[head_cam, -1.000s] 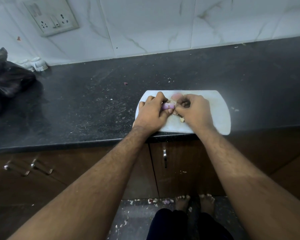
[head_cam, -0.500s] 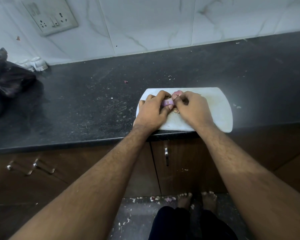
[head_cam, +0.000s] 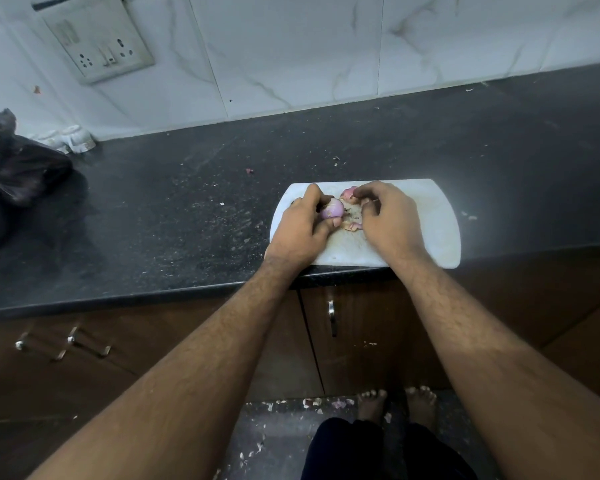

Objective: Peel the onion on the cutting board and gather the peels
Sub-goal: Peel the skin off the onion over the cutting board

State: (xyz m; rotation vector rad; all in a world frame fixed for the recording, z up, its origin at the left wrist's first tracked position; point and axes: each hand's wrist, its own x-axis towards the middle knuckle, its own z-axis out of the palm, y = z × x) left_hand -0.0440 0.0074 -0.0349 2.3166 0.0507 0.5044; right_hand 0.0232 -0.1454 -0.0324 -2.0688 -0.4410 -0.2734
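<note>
Hands part over the board

Left hand (head_cam: 300, 225) curls round the purple onion (head_cam: 332, 211) at centre frame, above the white cutting board (head_cam: 426, 216). Right hand (head_cam: 383, 216) has drawn away to the right since a moment ago — fingers bent, pinching a bit of skin — leaving loose peels (head_cam: 351, 226) on the board between both hands

Both bare forearms reach forward from the bottom corners of the view and converge, the two hands just beside each other. The left hand (head_cam: 300, 225) has its fingers and thumb curled round a small purple onion (head_cam: 332, 211), knuckles up. The right hand (head_cam: 387, 216) is palm-down with fingers curled inward, their tips hidden.
</note>
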